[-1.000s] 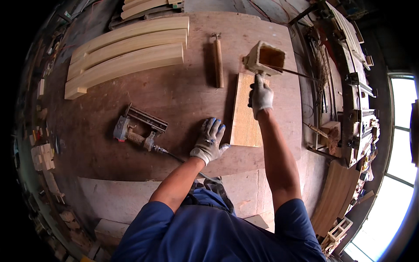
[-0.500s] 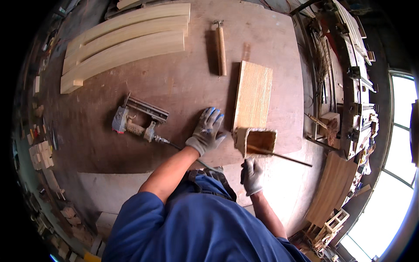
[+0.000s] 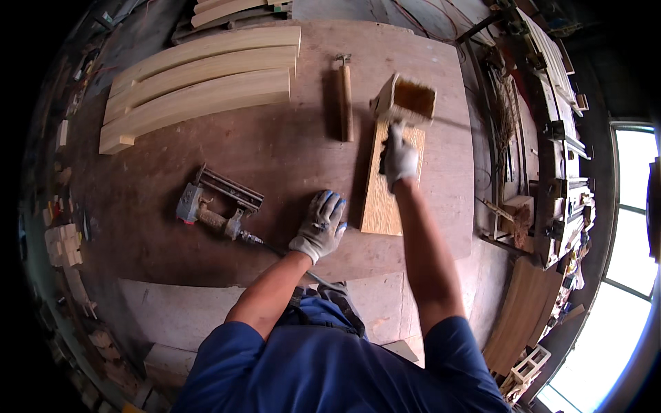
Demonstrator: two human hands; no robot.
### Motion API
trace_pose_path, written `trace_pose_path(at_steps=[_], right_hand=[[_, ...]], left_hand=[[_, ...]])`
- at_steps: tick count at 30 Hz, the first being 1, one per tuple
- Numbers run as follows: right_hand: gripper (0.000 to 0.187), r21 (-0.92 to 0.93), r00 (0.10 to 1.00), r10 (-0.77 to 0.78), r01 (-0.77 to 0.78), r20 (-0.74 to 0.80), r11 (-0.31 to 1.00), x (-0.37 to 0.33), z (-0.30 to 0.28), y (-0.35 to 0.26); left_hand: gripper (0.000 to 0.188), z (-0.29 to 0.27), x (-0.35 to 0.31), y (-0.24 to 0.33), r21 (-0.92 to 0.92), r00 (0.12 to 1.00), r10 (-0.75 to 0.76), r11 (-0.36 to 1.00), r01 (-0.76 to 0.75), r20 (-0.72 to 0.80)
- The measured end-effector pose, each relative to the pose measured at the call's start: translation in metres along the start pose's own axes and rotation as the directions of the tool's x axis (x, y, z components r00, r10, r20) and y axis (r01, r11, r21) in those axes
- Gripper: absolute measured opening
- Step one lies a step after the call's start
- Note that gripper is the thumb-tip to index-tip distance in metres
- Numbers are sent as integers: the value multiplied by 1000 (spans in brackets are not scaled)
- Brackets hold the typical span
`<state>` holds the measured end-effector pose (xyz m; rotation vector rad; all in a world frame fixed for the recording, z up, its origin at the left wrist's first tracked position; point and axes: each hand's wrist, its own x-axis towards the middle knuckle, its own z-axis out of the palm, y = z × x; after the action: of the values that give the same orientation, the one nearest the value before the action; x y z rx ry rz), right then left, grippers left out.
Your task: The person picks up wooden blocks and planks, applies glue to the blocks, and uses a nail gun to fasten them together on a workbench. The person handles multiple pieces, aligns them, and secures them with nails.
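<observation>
A nail gun [image 3: 219, 199] lies left of the slightly spread fingers of your left hand [image 3: 319, 227], palm down on the table [image 3: 296, 151]. A pale board [image 3: 381, 203] runs beneath your right hand [image 3: 400, 160], whose curled fingers hold a boxy container [image 3: 389, 98] just beyond them.

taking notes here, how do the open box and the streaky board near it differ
The box is hollow, with an open mouth showing a brown inside; the board is flat and long, with a streaky grain. The box is in the grip of the right hand; the board lies on the tabletop, partly hidden by that hand. A thin rod juts from the box; the board has none. Both are pale outside.
</observation>
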<state>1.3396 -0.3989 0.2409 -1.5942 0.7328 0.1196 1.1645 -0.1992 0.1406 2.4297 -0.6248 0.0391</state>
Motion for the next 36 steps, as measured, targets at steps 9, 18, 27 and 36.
trace_pose_path(at_steps=[9, 18, 27, 36], right_hand=[[54, -72, 994, -103, 99, -49, 992, -138, -111, -2], [50, -91, 952, 281, -292, -121, 952, -262, -166, 113], [52, -243, 984, 111, -143, -140, 959, -201, -140, 127], [51, -39, 998, 0, -3, -69, 999, -25, -97, 29]], left_hand=[[66, -1, 1, -5, 15, 1000, -25, 1000, 25, -4], [89, 7, 23, 31, -23, 993, 42, 999, -39, 106], [74, 24, 23, 28, 55, 996, 74, 996, -77, 49], [75, 23, 23, 33, 63, 994, 74, 995, -79, 75]])
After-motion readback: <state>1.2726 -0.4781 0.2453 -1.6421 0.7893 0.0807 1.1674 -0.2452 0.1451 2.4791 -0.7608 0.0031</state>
